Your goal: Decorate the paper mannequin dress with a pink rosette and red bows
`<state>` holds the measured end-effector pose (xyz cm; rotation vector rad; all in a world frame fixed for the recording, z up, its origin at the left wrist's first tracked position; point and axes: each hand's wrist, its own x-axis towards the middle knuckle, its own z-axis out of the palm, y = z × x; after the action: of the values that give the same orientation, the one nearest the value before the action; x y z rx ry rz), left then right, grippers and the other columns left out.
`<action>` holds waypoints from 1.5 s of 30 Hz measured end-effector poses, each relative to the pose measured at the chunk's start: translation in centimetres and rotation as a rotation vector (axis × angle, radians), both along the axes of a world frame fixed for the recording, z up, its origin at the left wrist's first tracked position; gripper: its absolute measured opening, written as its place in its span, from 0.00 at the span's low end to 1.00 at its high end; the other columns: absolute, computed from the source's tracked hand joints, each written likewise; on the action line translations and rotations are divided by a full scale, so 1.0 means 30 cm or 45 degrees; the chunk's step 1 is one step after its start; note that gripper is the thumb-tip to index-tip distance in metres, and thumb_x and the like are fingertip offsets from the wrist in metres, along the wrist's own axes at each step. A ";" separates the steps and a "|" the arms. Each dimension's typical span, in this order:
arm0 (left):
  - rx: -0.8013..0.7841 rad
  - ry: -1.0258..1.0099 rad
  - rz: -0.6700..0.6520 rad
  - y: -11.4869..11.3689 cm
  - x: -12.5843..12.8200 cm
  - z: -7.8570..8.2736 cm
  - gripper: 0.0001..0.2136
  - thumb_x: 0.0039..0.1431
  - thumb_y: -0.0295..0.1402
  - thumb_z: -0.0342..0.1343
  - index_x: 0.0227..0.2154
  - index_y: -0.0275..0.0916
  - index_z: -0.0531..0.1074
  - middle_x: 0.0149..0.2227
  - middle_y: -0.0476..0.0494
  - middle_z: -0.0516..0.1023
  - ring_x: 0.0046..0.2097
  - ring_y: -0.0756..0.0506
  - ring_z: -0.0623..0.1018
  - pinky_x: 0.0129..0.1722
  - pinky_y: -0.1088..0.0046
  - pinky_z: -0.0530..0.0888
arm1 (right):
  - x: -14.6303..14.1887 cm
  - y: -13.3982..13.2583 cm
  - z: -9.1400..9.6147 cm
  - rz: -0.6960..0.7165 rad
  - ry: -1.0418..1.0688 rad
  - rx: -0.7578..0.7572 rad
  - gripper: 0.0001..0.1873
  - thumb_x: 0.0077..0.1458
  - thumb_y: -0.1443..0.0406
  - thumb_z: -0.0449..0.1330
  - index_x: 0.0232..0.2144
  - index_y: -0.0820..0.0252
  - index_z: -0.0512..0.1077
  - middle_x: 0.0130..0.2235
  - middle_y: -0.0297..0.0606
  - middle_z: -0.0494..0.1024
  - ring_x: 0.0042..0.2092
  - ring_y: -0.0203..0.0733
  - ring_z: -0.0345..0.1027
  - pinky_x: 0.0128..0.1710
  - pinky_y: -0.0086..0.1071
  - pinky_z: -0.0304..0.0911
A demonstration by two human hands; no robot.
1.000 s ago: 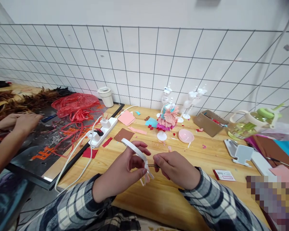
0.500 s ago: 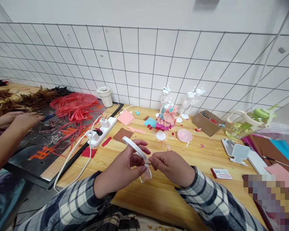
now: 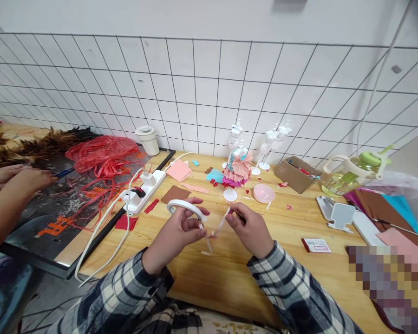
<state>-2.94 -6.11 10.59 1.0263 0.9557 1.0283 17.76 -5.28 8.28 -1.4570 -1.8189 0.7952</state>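
Observation:
My left hand (image 3: 179,229) is closed on a white roll of tape (image 3: 186,209), held above the wooden table (image 3: 226,273). My right hand (image 3: 251,229) pinches the free end of the tape strip (image 3: 220,226), stretched up and to the right from the roll. A small pale pink paper piece hangs where the two hands meet. Both wrists are in plaid sleeves. Behind the hands stands a small doll in a pink folded-paper dress (image 3: 237,168).
A white power strip (image 3: 143,192) with cables lies left, by a red plastic bag (image 3: 101,150) and a dark tray. Another person's hands (image 3: 12,178) work at far left. A pink dish (image 3: 264,193), cardboard box (image 3: 295,168), green-lidded jug (image 3: 355,174), phone stand (image 3: 340,216) and coloured paper sheets sit right.
My right hand has moved up and away from my left hand, drawing a length of tape off the roll. The view has shifted slightly to the right.

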 end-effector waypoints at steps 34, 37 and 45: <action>0.325 0.398 0.665 0.108 0.327 -0.387 0.24 0.65 0.40 0.48 0.61 0.42 0.48 0.67 0.35 0.52 0.67 0.39 0.58 0.62 0.63 0.61 | 0.031 0.000 -0.242 -0.452 1.159 -0.275 0.26 0.46 0.46 0.65 0.35 0.59 0.67 0.29 0.33 0.74 0.19 0.27 0.46 0.18 0.27 0.44; 0.360 0.401 0.652 0.102 0.314 -0.386 0.25 0.64 0.39 0.50 0.60 0.43 0.49 0.66 0.34 0.53 0.66 0.41 0.60 0.63 0.63 0.60 | 0.149 -0.011 -0.195 -0.354 1.007 -0.300 0.29 0.49 0.47 0.64 0.46 0.61 0.69 0.28 0.32 0.71 0.20 0.27 0.46 0.19 0.27 0.43; 0.544 0.236 0.762 0.112 0.299 -0.437 0.26 0.63 0.39 0.52 0.60 0.44 0.52 0.64 0.36 0.58 0.66 0.41 0.61 0.66 0.61 0.57 | 0.669 -0.139 -0.150 -0.581 0.253 -0.482 0.34 0.52 0.49 0.59 0.57 0.58 0.63 0.24 0.29 0.67 0.22 0.34 0.57 0.21 0.28 0.51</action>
<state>6.02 -2.74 -2.52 1.2302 1.2673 1.7082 37.82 -9.44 3.78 -1.8638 -1.1612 1.0348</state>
